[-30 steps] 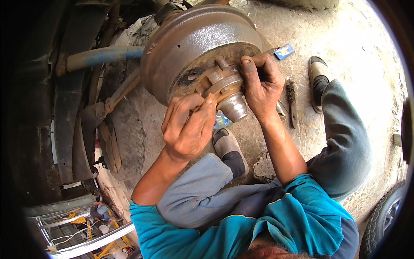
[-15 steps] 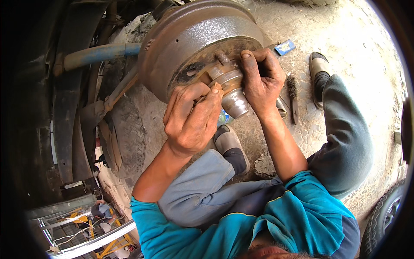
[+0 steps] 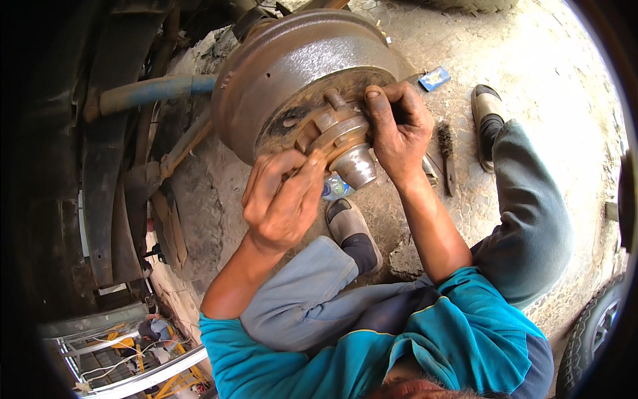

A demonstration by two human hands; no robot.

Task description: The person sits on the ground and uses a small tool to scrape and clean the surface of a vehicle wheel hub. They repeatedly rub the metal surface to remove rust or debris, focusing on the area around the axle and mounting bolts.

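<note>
A rusty brake drum (image 3: 299, 56) carries a hub (image 3: 335, 136) with threaded studs (image 3: 337, 100), square blocks around its flange and a shiny cap (image 3: 354, 168) at its front. My left hand (image 3: 279, 199) has curled fingers pinched at the lower left of the hub flange; anything small between the fingertips is hidden. My right hand (image 3: 402, 136) grips the flange's right side, thumb upright beside the studs and index finger bent. A plastic bottle (image 3: 335, 188) lies behind the cap, partly hidden.
A blue packet (image 3: 434, 78) and wire brush (image 3: 447, 159) lie on the floor (image 3: 538, 60). Suspension bars (image 3: 153, 90) run along the left. A tyre (image 3: 585, 339) stands at the lower right, metal framing (image 3: 133, 379) at lower left. My sandalled feet are below and right of the drum.
Over the last half second both hands and the hub have shifted slightly down and leftward in the picture. Both hands keep their grip on the flange.
</note>
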